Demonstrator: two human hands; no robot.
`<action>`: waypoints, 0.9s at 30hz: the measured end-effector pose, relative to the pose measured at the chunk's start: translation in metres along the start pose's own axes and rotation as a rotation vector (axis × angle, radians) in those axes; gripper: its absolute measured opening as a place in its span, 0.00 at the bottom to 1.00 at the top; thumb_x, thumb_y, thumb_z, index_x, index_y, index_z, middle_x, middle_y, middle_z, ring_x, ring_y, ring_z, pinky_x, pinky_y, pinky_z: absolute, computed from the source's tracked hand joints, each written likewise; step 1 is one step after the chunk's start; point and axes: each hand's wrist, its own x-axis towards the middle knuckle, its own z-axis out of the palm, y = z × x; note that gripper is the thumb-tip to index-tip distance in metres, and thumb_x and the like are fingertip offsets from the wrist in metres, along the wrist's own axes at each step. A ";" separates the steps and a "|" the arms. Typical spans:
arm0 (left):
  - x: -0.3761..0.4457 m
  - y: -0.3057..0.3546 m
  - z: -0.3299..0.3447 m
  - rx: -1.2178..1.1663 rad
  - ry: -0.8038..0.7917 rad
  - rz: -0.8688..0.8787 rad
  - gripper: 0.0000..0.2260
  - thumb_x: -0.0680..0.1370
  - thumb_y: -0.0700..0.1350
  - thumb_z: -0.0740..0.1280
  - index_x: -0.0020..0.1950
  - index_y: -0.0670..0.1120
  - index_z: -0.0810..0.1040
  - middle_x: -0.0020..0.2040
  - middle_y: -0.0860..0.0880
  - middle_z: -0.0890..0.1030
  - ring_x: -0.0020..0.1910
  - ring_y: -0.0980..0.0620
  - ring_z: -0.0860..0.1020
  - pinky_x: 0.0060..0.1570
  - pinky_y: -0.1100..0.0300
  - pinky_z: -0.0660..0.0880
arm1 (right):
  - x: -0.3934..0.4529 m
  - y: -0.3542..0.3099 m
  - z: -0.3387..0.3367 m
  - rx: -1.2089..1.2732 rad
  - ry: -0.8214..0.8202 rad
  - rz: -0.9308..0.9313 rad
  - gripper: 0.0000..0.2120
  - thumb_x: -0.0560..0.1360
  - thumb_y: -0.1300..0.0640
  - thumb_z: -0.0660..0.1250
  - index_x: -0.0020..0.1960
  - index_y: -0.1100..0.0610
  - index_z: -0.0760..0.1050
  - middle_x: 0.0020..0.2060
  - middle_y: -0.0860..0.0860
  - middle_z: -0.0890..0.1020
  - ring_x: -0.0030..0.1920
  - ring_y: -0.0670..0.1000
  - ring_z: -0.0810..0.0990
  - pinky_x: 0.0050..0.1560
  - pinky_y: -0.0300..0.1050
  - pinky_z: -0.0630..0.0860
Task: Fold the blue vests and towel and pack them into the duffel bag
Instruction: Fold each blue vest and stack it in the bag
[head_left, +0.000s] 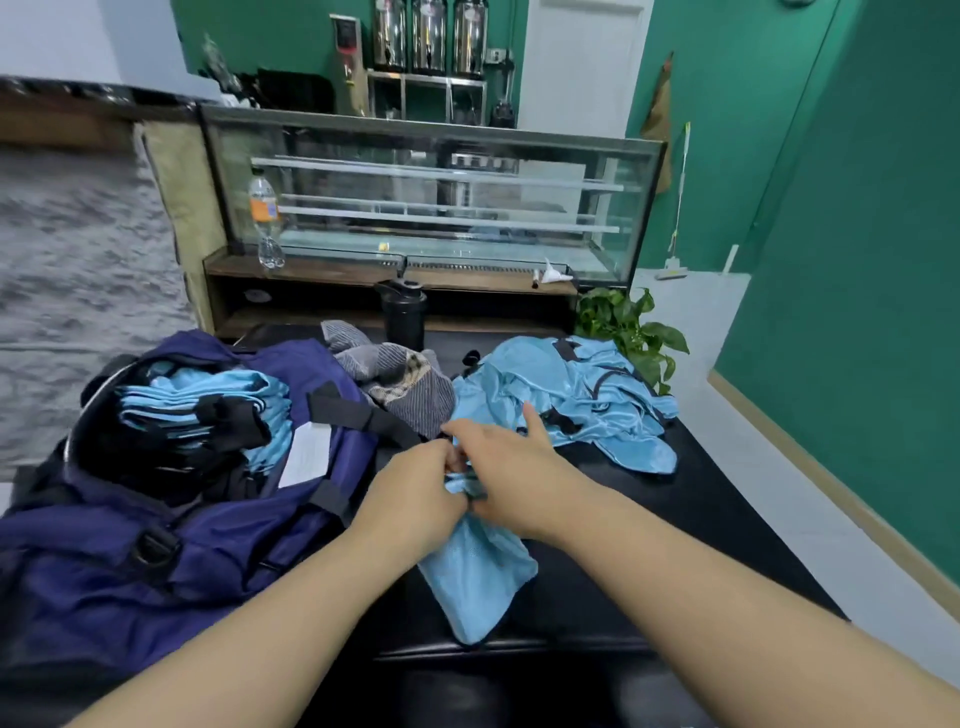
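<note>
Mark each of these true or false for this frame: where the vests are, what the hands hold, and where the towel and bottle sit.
1. Folded blue vests already lie inside the open duffel bag. True.
2. Both hands are empty. False: the left hand and the right hand together grip a blue vest on the black table.
3. The striped grey towel is packed in the bag. False: it lies unfolded on the table between the bag and the loose vest pile.
4. A black bottle stands behind the towel. True.
</note>
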 end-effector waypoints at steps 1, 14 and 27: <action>-0.002 -0.002 -0.011 0.005 0.001 0.031 0.09 0.70 0.43 0.69 0.38 0.53 0.70 0.41 0.55 0.77 0.43 0.52 0.76 0.39 0.59 0.68 | 0.003 -0.007 -0.004 0.012 -0.020 0.007 0.21 0.74 0.57 0.65 0.65 0.55 0.63 0.52 0.49 0.77 0.62 0.54 0.75 0.73 0.64 0.40; -0.012 -0.082 -0.122 -0.451 0.008 -0.050 0.16 0.67 0.46 0.77 0.49 0.49 0.75 0.45 0.49 0.81 0.40 0.57 0.79 0.44 0.60 0.77 | 0.059 -0.071 -0.035 0.562 0.079 -0.070 0.05 0.77 0.58 0.65 0.50 0.49 0.71 0.45 0.44 0.77 0.45 0.44 0.74 0.42 0.31 0.67; 0.024 -0.170 -0.178 -0.841 0.101 -0.399 0.09 0.70 0.39 0.73 0.50 0.41 0.81 0.44 0.42 0.85 0.42 0.45 0.83 0.44 0.55 0.78 | 0.148 -0.091 0.002 1.258 0.093 0.410 0.07 0.72 0.58 0.69 0.44 0.56 0.71 0.40 0.52 0.77 0.40 0.51 0.76 0.40 0.43 0.73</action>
